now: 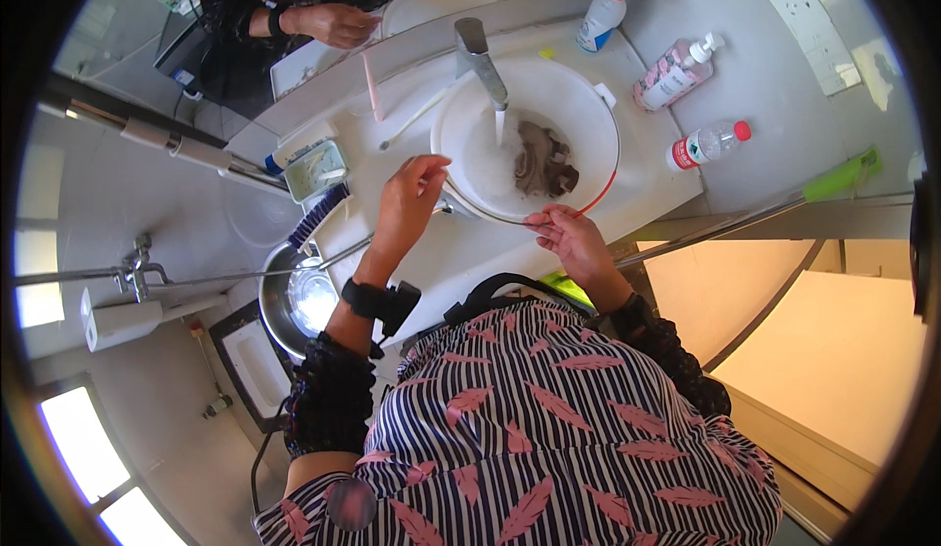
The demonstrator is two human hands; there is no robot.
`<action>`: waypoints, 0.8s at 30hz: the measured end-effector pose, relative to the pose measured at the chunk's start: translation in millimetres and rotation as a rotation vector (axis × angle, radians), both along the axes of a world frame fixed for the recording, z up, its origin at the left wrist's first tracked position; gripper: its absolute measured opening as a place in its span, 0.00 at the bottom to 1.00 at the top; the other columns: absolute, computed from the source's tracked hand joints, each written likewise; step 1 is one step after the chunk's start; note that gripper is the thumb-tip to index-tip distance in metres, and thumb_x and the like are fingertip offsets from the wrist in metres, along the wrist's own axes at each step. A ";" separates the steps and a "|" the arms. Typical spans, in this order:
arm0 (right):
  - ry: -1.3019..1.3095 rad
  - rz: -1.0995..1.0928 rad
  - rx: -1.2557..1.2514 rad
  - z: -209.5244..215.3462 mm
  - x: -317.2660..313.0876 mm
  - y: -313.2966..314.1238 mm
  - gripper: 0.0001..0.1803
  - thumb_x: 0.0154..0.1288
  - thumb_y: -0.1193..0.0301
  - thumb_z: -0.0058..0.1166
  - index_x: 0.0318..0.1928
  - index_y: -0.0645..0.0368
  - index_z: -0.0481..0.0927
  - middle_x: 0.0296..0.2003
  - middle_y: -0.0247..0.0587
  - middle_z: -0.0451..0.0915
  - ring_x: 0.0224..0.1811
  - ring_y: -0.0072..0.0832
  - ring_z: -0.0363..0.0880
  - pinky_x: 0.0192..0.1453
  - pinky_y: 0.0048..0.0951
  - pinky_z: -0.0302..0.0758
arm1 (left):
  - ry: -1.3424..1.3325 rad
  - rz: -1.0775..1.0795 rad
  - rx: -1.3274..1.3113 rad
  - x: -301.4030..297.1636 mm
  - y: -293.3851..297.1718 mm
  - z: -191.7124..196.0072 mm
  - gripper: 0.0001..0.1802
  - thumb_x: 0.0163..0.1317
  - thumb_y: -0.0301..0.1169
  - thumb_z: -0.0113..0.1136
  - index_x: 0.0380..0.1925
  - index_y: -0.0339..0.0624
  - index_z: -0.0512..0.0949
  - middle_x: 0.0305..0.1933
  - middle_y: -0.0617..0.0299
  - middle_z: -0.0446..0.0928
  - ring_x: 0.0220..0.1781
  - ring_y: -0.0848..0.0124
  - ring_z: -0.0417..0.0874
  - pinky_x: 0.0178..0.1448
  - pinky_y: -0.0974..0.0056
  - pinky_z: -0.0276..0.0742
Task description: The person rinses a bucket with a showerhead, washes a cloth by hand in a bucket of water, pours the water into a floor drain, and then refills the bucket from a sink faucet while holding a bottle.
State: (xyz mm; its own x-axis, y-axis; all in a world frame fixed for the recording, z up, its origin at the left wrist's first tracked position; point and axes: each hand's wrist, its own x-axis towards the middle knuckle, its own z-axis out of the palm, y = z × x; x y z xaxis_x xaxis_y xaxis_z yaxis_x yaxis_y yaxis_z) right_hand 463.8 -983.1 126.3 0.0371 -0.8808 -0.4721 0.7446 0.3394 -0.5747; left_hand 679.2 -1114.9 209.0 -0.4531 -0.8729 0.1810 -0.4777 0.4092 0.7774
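Observation:
A white basin (578, 105) sits in the sink under a grey faucet (480, 56) that runs water into it. A dark brownish cloth (542, 159) lies soaking inside. My left hand (410, 203) rests at the basin's near-left rim, fingers curled over its edge. My right hand (571, 237) pinches the basin's near rim by the red-edged lip.
A white bottle (600, 19), a pink pump dispenser (676, 71) and a clear red-capped bottle (708, 144) stand on the right of the counter. A soap dish (314, 169), a blue brush (319, 211) and a steel bowl (299, 296) are on the left. The mirror behind reflects a person's hands.

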 end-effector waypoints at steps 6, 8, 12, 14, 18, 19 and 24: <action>0.050 -0.009 0.027 -1.6 -2.9 -7.3 0.09 0.68 0.65 0.40 0.43 0.55 0.69 0.39 0.39 0.80 0.45 0.26 0.77 0.46 0.25 0.67 | -0.550 -0.559 0.334 -72.2 -44.7 -18.6 0.17 0.58 0.31 0.53 0.48 0.42 0.71 0.44 0.51 0.77 0.43 0.59 0.78 0.49 0.60 0.72; 0.012 0.011 0.001 -2.0 -6.4 -8.6 0.10 0.68 0.66 0.41 0.44 0.55 0.69 0.40 0.40 0.80 0.46 0.26 0.76 0.47 0.26 0.67 | -0.793 -0.826 0.322 -94.3 -59.1 -42.5 0.25 0.55 0.34 0.56 0.54 0.42 0.67 0.52 0.48 0.72 0.54 0.58 0.73 0.55 0.56 0.69; -0.029 0.021 -0.016 -3.9 -11.2 -12.3 0.10 0.67 0.66 0.42 0.43 0.56 0.70 0.40 0.39 0.80 0.45 0.27 0.77 0.48 0.26 0.67 | -1.003 -0.985 0.223 -150.6 -70.2 -75.3 0.39 0.48 0.35 0.62 0.61 0.45 0.58 0.65 0.47 0.56 0.65 0.50 0.57 0.61 0.53 0.65; -0.026 0.017 -0.016 -2.7 -14.7 -13.5 0.10 0.67 0.65 0.43 0.42 0.56 0.71 0.39 0.39 0.80 0.45 0.27 0.77 0.47 0.25 0.68 | -1.034 -0.917 -0.021 -179.4 -65.3 -87.6 0.47 0.44 0.35 0.66 0.64 0.50 0.53 0.69 0.48 0.47 0.68 0.45 0.50 0.62 0.51 0.64; 0.013 -0.015 -0.037 -0.4 -15.8 -16.3 0.10 0.68 0.65 0.42 0.39 0.57 0.73 0.37 0.40 0.81 0.42 0.27 0.80 0.43 0.24 0.69 | -1.113 -0.840 -0.238 -207.0 -74.8 -122.1 0.50 0.36 0.34 0.70 0.63 0.60 0.56 0.69 0.56 0.49 0.67 0.43 0.52 0.50 0.33 0.68; 0.016 -0.012 -0.035 2.1 -18.0 -17.5 0.10 0.68 0.65 0.42 0.39 0.57 0.74 0.38 0.40 0.81 0.42 0.27 0.79 0.43 0.24 0.69 | -1.167 -0.837 -0.235 -208.4 -76.3 -128.3 0.49 0.36 0.34 0.70 0.62 0.60 0.57 0.67 0.57 0.52 0.65 0.44 0.55 0.47 0.34 0.69; -0.007 0.033 -0.041 3.1 -24.6 -21.3 0.10 0.67 0.67 0.42 0.39 0.58 0.74 0.37 0.40 0.81 0.43 0.27 0.79 0.44 0.23 0.69 | -1.306 -0.958 -0.243 -192.7 -78.1 -138.2 0.31 0.36 0.37 0.66 0.47 0.50 0.72 0.42 0.54 0.75 0.41 0.55 0.78 0.40 0.55 0.76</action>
State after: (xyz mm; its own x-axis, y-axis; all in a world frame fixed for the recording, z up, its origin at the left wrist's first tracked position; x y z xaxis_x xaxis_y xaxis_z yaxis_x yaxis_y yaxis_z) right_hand 439.2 -1004.4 129.4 0.0693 -0.8978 -0.4349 0.7377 0.3396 -0.5835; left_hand 486.5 -1193.0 70.8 -0.7268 -0.2101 -0.6539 -0.2358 0.9705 -0.0497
